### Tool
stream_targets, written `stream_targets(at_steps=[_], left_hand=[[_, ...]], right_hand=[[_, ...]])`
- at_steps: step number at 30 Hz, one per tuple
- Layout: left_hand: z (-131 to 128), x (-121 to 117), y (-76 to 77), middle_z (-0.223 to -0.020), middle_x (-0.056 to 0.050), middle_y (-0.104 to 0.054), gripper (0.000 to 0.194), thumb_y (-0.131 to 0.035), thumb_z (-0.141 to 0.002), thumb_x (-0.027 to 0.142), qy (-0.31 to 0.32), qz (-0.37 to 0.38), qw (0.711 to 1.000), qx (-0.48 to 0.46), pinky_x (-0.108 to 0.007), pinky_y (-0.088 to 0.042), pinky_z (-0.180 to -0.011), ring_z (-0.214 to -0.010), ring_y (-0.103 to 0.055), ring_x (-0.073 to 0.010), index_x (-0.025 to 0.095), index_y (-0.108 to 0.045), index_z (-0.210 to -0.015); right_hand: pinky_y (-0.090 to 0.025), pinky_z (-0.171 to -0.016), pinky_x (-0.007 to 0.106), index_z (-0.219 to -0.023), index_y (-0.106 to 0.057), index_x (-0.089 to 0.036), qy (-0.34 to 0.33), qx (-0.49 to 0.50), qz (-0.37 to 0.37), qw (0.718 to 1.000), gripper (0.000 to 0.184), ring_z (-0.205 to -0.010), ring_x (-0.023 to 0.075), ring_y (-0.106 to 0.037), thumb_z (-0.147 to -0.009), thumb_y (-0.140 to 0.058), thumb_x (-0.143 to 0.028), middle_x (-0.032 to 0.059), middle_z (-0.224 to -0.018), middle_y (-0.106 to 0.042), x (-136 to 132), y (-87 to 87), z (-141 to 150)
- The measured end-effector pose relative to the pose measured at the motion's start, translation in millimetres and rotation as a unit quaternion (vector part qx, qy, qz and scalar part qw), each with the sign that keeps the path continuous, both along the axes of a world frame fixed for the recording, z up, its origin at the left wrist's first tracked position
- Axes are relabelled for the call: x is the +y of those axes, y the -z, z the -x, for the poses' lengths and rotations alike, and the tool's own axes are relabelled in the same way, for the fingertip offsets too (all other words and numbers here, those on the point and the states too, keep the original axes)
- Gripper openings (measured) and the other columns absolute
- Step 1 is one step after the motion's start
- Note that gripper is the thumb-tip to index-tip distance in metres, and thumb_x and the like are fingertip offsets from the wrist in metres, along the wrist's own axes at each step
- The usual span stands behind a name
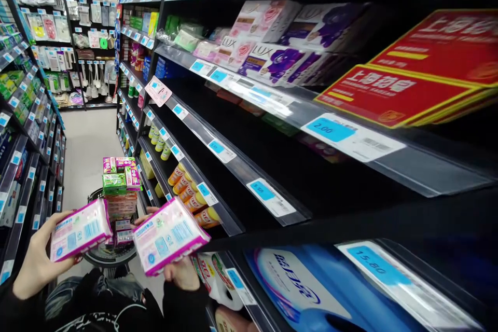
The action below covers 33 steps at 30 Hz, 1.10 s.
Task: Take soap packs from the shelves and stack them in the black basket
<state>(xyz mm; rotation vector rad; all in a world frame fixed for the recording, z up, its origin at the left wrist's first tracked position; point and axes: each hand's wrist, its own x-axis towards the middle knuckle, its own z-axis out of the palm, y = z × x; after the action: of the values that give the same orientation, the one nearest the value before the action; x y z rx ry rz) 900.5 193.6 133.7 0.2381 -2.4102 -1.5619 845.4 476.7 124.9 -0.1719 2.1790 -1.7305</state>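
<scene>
Stacked packs [121,201] already stand in the basket [112,261]; at its left, our left fingers [52,223] clasp a pink-edged pack [81,231]; at its right, our right fingers [173,272] grip a larger-looking pack [171,236], neither set down yet.

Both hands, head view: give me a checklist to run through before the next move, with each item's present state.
1. Left hand grips the left pink-edged pack: ok, thumb at its lower edge.
2. Right hand supports the right pink-edged pack: ok.
3. The two held packs are apart: ok, a gap shows between them.
4. Open view of the black basket: not ok, both held packs cover parts of it.
5. Green pack on the stack sits securely: cannot tell.
6. The 5.50 shelf label belongs to these packs: cannot tell.
</scene>
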Motion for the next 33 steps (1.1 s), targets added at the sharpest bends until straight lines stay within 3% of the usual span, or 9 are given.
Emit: stream_targets(at_steps=[3, 6, 8, 13, 19, 23, 27, 30, 33], left_hand=[[-5, -3, 11.6, -0.107, -0.008, -0.065, 0.067, -0.076, -0.054, 0.047, -0.033, -0.243, 0.969, -0.04, -0.044, -0.043, -0.089, -0.098, -0.058, -0.0353, 0.024, -0.056, -0.113], [-14, 5, 34.3, -0.096, -0.007, -0.073, 0.066, -0.075, -0.058, 0.053, -0.045, -0.536, 0.838, -0.096, -0.05, -0.041, -0.099, -0.108, -0.058, -0.0371, 0.026, -0.059, -0.116], [-18, 16, 49.4, -0.086, -0.006, -0.075, 0.06, -0.078, -0.056, 0.052, -0.048, -0.605, 0.787, -0.111, -0.051, -0.04, -0.102, -0.11, -0.059, -0.0372, 0.025, -0.065, -0.108], [-17, 50, 60.1, -0.09, -0.005, -0.075, 0.029, -0.079, -0.065, 0.041, 0.0, -0.605, 0.788, -0.112, -0.048, -0.043, -0.102, -0.105, -0.064, -0.0334, 0.023, -0.073, -0.088], [-9, 74, 57.7, -0.116, -0.009, -0.068, 0.059, -0.08, -0.059, 0.053, 0.07, -0.596, 0.8, -0.024, -0.046, -0.039, -0.106, -0.12, -0.053, -0.0364, 0.025, -0.067, -0.11], [-12, 68, 65.8, -0.117, -0.01, -0.067, 0.069, -0.084, -0.054, 0.05, 0.046, -0.614, 0.788, -0.029, -0.048, -0.039, -0.106, -0.12, -0.053, -0.0378, 0.024, -0.064, -0.115], [-27, 53, 75.1, -0.104, -0.008, -0.073, 0.064, -0.083, -0.058, 0.044, -0.002, -0.658, 0.745, -0.111, -0.046, -0.042, -0.103, -0.116, -0.056, -0.0358, 0.023, -0.063, -0.115], [-39, 42, 82.1, -0.102, -0.008, -0.073, 0.089, -0.081, -0.06, 0.04, -0.078, -0.637, 0.746, -0.178, -0.045, -0.045, -0.101, -0.117, -0.056, -0.035, 0.023, -0.041, -0.137], [-45, 32, 93.5, -0.111, -0.01, -0.07, 0.112, -0.083, -0.06, 0.035, -0.139, -0.55, 0.783, -0.255, -0.043, -0.051, -0.093, -0.112, -0.059, -0.0349, 0.021, -0.014, -0.148]], right_hand=[[-0.048, -0.092, 0.045, -0.109, -0.063, -0.018, -0.009, 0.008, 0.045, 0.999, 0.068, -0.107, 0.0335, -0.059, -0.065, -0.065, -0.069, 0.0119, -0.111, -0.065, 2, 16.7, 3], [-0.039, -0.103, 0.047, -0.127, -0.053, -0.017, 0.036, -0.005, 0.068, 0.997, 0.082, -0.121, 0.0351, -0.051, -0.067, -0.059, -0.073, 0.015, -0.126, -0.058, -11, 25.3, -3], [-0.033, -0.108, 0.046, -0.138, -0.042, -0.019, 0.044, -0.029, 0.041, 0.998, 0.077, -0.13, 0.0321, -0.042, -0.078, -0.049, -0.068, 0.0137, -0.137, -0.05, -30, 23.0, -12], [-0.034, -0.106, 0.052, -0.146, -0.025, -0.014, 0.029, 0.075, -0.099, 0.992, 0.08, -0.134, 0.0357, -0.036, -0.083, -0.041, -0.061, 0.0182, -0.146, -0.037, -83, -2.4, -25], [-0.042, -0.094, 0.058, -0.147, -0.022, -0.011, 0.004, 0.118, -0.228, 0.966, 0.078, -0.124, 0.0438, -0.045, -0.086, -0.037, -0.057, 0.026, -0.143, -0.035, -100, -22.1, -28], [-0.037, -0.102, 0.054, -0.145, -0.029, -0.022, -0.044, 0.082, -0.142, 0.985, 0.059, -0.132, 0.0353, -0.037, -0.093, -0.023, -0.05, 0.0166, -0.143, -0.037, -96, -2.4, -28], [-0.039, -0.103, 0.045, -0.142, -0.034, -0.022, -0.053, 0.015, 0.065, 0.996, 0.074, -0.125, 0.0313, -0.046, -0.081, -0.05, -0.062, 0.0144, -0.138, -0.042, -103, 42.1, -24], [-0.043, -0.1, 0.043, -0.142, -0.028, -0.018, -0.102, -0.153, 0.237, 0.954, 0.091, -0.117, 0.0299, -0.055, -0.071, -0.064, -0.063, 0.0154, -0.132, -0.052, -113, 75.5, -28], [-0.041, -0.103, 0.043, -0.143, -0.026, -0.019, -0.111, -0.257, 0.298, 0.913, 0.089, -0.12, 0.0284, -0.054, -0.073, -0.067, -0.055, 0.0139, -0.131, -0.056, -123, 106.0, -38]])
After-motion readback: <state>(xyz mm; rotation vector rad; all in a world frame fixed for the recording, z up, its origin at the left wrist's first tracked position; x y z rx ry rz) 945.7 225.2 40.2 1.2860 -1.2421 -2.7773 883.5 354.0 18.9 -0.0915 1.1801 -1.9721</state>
